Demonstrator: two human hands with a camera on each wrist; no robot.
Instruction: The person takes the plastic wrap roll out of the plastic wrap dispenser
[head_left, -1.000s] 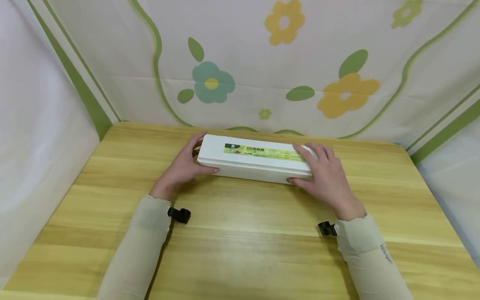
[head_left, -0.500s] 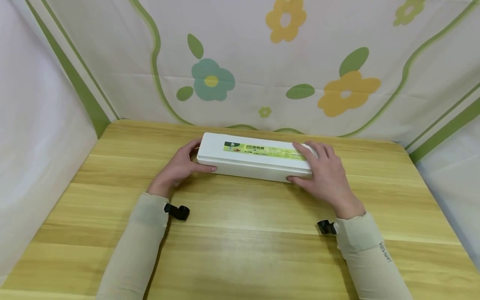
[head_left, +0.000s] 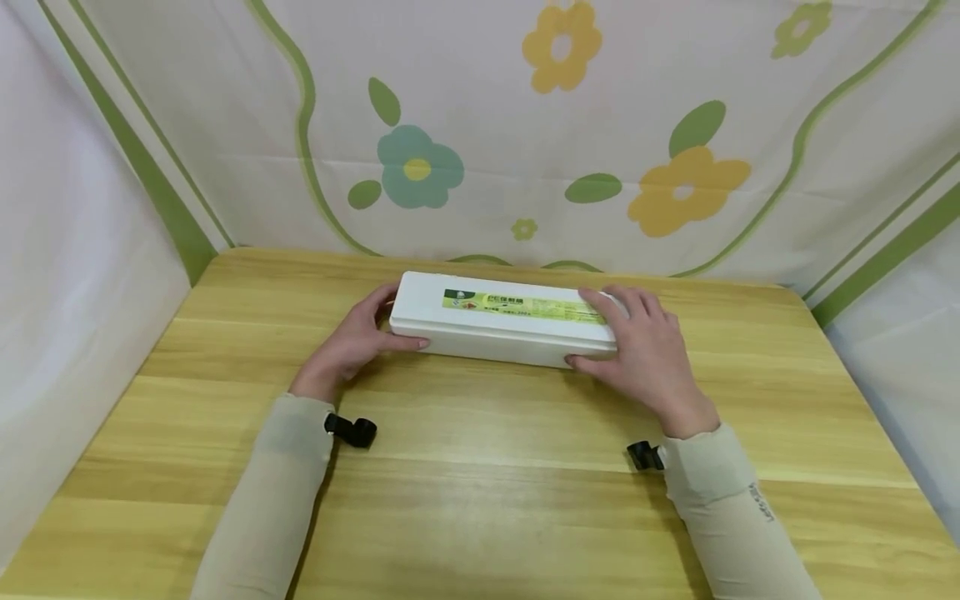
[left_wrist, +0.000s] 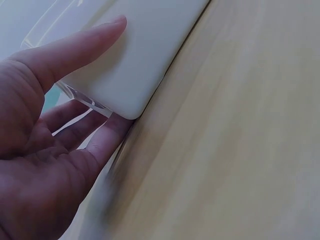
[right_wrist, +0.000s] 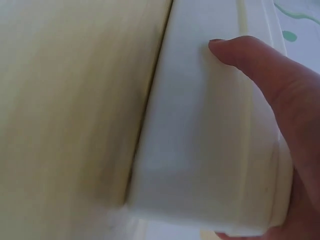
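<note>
A long white cling film box [head_left: 495, 340] with a yellow-green label on its lid lies on the wooden table [head_left: 480, 508], near the back edge. My left hand [head_left: 358, 339] holds its left end, the thumb against the front face. In the left wrist view the left fingers [left_wrist: 107, 137] reach round the end of the box, partly hidden by it. At the other end my right hand [head_left: 651, 354] grips the box, its thumb [right_wrist: 250, 50] on the front face and its fingers over the lid. The lid looks closed.
Behind the table hangs a pale curtain [head_left: 487, 117] printed with flowers, close to the box. More pale cloth [head_left: 82, 275] borders the left side, and the right side likewise. A small black mount [head_left: 352, 430] sticks out from the left cuff.
The left hand's fingers have slid lower behind the box's left end since a second ago. Box and right hand stay nearly in place; the head view has shifted slightly.
</note>
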